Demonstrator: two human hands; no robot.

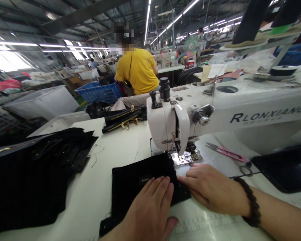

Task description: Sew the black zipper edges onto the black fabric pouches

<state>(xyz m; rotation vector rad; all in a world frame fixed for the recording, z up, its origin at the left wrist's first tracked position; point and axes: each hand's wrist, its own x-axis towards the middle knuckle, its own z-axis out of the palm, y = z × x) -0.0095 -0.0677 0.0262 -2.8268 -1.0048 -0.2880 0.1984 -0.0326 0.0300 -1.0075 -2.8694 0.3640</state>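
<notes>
A black fabric piece (130, 184) with a small label lies on the white table, its far right corner at the presser foot of the sewing machine (183, 157). Flat on the cloth, fingers stretched out, rests my left hand (150, 207). My right hand (213, 187), with a dark bead bracelet at the wrist, touches the fabric's right edge just in front of the foot. Its forefinger points along that edge, while the other fingers are loosely curled and their undersides are hidden.
Stacked black fabric pieces (35, 177) cover the table's left side. Black zippered pieces (125, 117) lie behind. Pink thread snips (225, 152) and a dark phone-like device (286, 167) lie to the right. A person in a yellow shirt (139, 70) sits ahead beside a blue crate (100, 92).
</notes>
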